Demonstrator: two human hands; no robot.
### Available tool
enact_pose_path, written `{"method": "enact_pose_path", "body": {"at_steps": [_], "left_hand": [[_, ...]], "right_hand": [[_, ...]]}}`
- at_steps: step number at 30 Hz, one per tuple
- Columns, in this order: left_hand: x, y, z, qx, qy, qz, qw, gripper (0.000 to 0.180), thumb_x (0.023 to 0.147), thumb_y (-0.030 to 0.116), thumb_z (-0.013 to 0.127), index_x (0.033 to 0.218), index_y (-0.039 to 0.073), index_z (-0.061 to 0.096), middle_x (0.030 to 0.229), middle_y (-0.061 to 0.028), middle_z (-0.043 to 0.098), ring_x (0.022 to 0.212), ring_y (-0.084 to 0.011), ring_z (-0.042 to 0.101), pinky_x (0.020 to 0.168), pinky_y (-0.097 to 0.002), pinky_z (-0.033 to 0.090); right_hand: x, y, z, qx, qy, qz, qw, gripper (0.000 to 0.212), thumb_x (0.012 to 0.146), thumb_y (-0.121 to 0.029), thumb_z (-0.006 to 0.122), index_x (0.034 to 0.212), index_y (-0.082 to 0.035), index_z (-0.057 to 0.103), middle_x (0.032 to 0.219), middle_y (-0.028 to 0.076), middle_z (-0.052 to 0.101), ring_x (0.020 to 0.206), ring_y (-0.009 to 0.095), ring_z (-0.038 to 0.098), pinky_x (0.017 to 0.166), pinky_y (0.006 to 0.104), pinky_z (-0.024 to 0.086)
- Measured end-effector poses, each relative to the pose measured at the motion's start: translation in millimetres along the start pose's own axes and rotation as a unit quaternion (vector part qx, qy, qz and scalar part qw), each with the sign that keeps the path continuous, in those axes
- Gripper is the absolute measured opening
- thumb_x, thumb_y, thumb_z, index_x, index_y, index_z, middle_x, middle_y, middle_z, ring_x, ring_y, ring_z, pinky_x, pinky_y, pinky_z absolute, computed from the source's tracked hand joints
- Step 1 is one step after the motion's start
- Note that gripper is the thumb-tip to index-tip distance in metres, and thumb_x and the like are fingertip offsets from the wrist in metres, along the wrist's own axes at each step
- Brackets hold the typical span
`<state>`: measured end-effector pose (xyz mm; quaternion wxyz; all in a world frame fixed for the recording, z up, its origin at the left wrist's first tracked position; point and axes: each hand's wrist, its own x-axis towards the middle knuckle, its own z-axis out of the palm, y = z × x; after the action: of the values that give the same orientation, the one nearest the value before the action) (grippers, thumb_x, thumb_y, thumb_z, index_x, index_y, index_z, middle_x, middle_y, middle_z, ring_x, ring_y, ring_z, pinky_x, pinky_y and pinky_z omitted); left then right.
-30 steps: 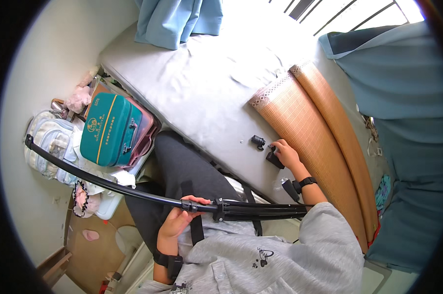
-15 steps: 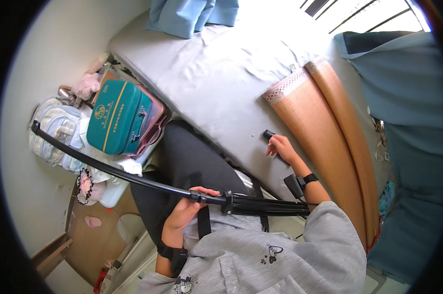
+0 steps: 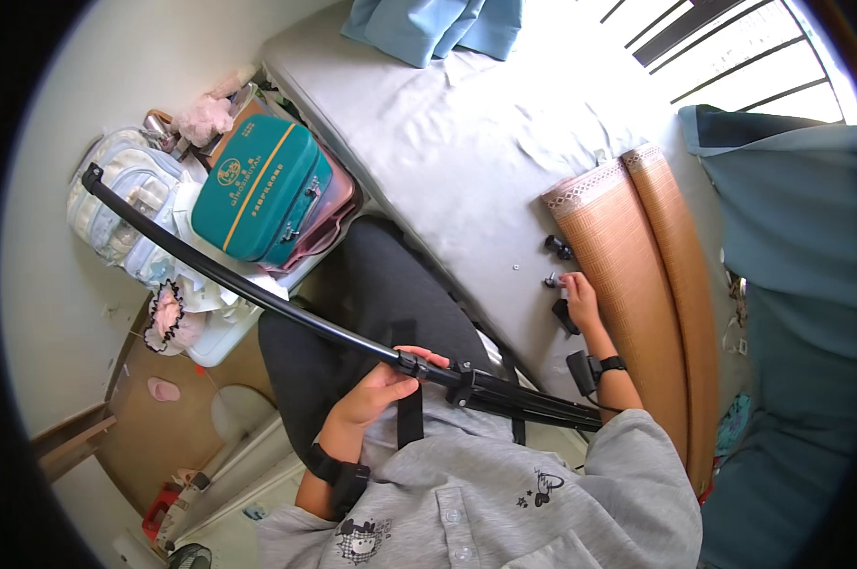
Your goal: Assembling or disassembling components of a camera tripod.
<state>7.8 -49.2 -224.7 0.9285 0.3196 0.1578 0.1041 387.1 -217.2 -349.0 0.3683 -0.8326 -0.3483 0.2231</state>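
Across my lap lies a black tripod-like stand (image 3: 286,308), its long tube reaching to the left and its folded legs bunched at the right by my waist. My left hand (image 3: 383,387) is closed round the tube beside its collar. Over the bed, my right hand (image 3: 581,296) has its fingertips together at a small dark part with a metal stud (image 3: 552,282). One black fitting (image 3: 558,247) lies just beyond those fingers, and a black block-shaped piece (image 3: 566,318) lies just below them. A tiny round bit (image 3: 516,267) rests on the sheet.
A rolled bamboo mat (image 3: 627,284) lies on the grey bed (image 3: 428,161) to the right. A green case (image 3: 262,190) sits on a pile at the left, with a pale backpack (image 3: 129,204) next to it. Blue curtains (image 3: 789,209) hang at the right.
My view has turned, shifting the scene. My right hand has changed its pose over the bed, and several small black parts now show separately beside it. The left hand keeps its grip on the tube.
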Motion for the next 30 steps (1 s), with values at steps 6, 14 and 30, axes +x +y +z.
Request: {"method": "enact_pose_path", "body": {"at_steps": [6,14,30], "left_hand": [[-7.6,2.8,0.5,-0.014,-0.002,0.013,1.000,0.042,0.074,0.005,0.052,0.114,0.004,0.041,0.117,-0.0198,0.045,0.113,-0.0277,0.041,0.096,-0.0396,0.031],[-2.9,5.2,4.7,-0.009,-0.012,0.031,0.999,0.035,0.081,0.013,0.052,0.113,0.003,0.041,0.117,-0.0163,0.045,0.113,-0.0252,0.042,0.095,-0.0370,0.031],[-15.1,-7.3,-8.2,0.023,0.009,0.044,0.999,0.040,0.088,0.020,0.046,0.121,0.000,0.037,0.110,-0.0048,0.048,0.102,-0.0127,0.045,0.088,-0.0286,0.036]], "right_hand": [[-4.8,-16.7,17.1,-0.012,0.056,0.027,0.998,0.018,0.086,-0.014,0.044,0.082,0.001,0.054,0.062,0.007,0.055,0.057,0.014,0.053,0.057,0.0258,0.043],[-17.4,-133.2,27.6,0.229,-0.118,0.088,0.962,0.015,0.086,-0.014,0.046,0.094,-0.002,0.051,0.054,0.000,0.044,0.043,0.006,0.040,0.038,0.0193,0.031],[-51.5,-267.2,64.6,0.322,-0.553,0.016,0.768,0.030,0.087,-0.010,0.045,0.115,-0.003,0.041,0.077,0.001,0.052,0.068,0.008,0.046,0.061,0.0211,0.039]]}}
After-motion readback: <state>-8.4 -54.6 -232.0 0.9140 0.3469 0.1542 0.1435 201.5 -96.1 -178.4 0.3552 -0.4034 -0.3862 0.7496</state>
